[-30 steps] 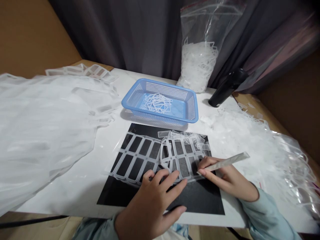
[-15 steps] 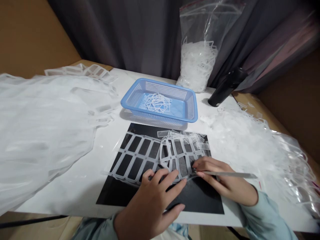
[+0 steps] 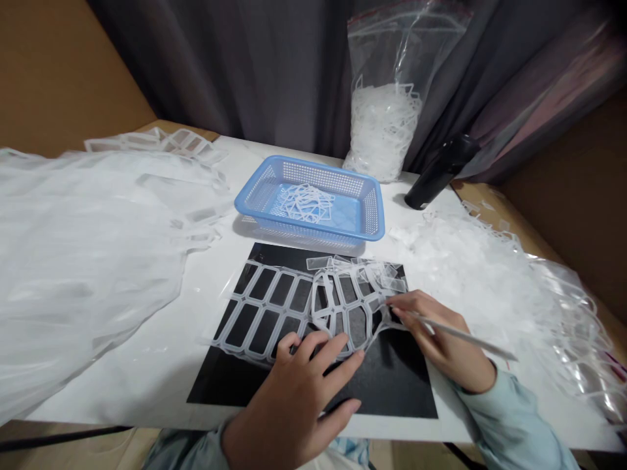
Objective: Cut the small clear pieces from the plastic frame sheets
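Right hand (image 3: 443, 336) has now lifted a strand of the plastic grid (image 3: 274, 312), gripping it with a metal strip (image 3: 470, 341), while the open left hand (image 3: 289, 398) pins the grid to the black mat (image 3: 392, 385).

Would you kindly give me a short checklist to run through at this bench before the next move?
Left hand spread on the clear plastic lattice, holding it against the black mat: ok.
Right hand grip on the slender tool: ok, held between the fingers.
Lattice strand at the right fingertips, whether it is pinched or only touched: cannot tell.
Lattice lying flat on the mat: not ok, it buckles up near the middle.
Blue mesh basket, holding loose clear frames, just beyond the mat with nothing in front of it: ok.
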The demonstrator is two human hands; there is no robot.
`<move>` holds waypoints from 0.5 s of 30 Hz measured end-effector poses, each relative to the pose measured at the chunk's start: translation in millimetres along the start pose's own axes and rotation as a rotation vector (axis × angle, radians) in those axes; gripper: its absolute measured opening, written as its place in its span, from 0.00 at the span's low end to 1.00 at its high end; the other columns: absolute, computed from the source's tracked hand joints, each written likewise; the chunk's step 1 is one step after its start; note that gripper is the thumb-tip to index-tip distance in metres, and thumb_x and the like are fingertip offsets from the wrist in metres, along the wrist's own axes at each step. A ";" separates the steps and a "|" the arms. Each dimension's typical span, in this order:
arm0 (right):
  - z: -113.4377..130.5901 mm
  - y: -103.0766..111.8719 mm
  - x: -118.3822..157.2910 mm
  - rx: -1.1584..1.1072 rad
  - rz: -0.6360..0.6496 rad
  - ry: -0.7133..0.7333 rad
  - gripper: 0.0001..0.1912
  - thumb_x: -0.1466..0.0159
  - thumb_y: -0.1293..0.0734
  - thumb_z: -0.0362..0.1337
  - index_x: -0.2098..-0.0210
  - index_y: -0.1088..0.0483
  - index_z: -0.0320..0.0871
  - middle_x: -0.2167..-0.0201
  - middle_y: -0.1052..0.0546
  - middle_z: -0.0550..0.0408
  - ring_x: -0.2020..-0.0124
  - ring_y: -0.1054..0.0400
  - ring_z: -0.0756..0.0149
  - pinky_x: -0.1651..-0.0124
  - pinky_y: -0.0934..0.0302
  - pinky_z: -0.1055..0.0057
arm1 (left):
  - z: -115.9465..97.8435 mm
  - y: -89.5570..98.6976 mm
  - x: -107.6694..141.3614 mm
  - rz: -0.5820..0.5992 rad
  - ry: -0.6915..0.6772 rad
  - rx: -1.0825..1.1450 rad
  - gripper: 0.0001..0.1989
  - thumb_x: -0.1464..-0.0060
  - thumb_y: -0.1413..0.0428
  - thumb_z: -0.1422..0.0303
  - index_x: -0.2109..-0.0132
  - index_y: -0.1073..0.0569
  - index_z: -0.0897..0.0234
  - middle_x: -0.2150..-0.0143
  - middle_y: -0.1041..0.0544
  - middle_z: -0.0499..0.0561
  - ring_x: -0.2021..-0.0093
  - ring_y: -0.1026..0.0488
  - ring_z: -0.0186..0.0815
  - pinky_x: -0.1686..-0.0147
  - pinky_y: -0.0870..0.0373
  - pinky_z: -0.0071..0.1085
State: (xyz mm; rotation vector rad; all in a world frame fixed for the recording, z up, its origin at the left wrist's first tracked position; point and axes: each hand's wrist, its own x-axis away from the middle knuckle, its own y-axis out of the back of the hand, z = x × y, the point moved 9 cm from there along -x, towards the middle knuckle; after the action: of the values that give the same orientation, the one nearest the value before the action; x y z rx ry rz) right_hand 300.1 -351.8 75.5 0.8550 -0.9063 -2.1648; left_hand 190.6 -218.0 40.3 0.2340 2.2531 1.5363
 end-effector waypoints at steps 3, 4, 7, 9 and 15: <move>-19.4 31.4 7.3 0.109 -0.317 -0.184 0.08 0.29 0.38 0.33 0.52 0.30 0.43 0.58 0.24 0.50 0.59 0.28 0.64 0.58 0.35 0.69 | 0.3 -1.0 -0.3 0.007 -0.001 0.008 0.22 0.33 0.53 0.57 0.34 0.39 0.48 0.39 0.32 0.46 0.46 0.35 0.42 0.51 0.46 0.43; -25.6 42.8 12.8 0.125 -0.441 -0.249 0.08 0.29 0.37 0.35 0.53 0.29 0.44 0.58 0.24 0.51 0.60 0.28 0.64 0.60 0.34 0.70 | 0.1 -0.8 -0.5 0.004 -0.003 0.010 0.22 0.33 0.53 0.57 0.35 0.38 0.48 0.39 0.32 0.46 0.46 0.34 0.42 0.51 0.45 0.43; -35.0 67.5 28.9 0.121 -0.733 -0.342 0.08 0.30 0.36 0.38 0.55 0.28 0.43 0.58 0.24 0.50 0.64 0.28 0.64 0.65 0.35 0.70 | 0.5 -1.3 -0.8 0.007 0.000 0.020 0.22 0.33 0.53 0.56 0.34 0.38 0.48 0.39 0.32 0.46 0.46 0.34 0.42 0.51 0.45 0.43; -35.2 73.6 30.2 0.116 -0.767 -0.334 0.07 0.31 0.35 0.38 0.56 0.28 0.42 0.58 0.24 0.49 0.62 0.28 0.62 0.62 0.34 0.68 | 1.2 -2.0 -0.2 0.013 0.008 0.027 0.22 0.32 0.54 0.57 0.34 0.39 0.48 0.38 0.32 0.45 0.45 0.35 0.42 0.50 0.46 0.43; -29.4 38.2 5.4 -0.144 -0.187 -0.247 0.09 0.30 0.36 0.36 0.66 0.28 0.42 0.64 0.25 0.53 0.61 0.29 0.65 0.57 0.37 0.70 | 1.0 -2.5 0.8 0.025 0.007 0.013 0.22 0.33 0.53 0.56 0.34 0.39 0.47 0.38 0.33 0.46 0.45 0.35 0.43 0.50 0.44 0.43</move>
State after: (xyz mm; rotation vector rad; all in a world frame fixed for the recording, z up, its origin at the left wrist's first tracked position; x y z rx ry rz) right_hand 330.3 -387.9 87.0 0.6329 -0.8008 -2.5061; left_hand 190.5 -217.9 37.5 0.2623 2.2742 1.5377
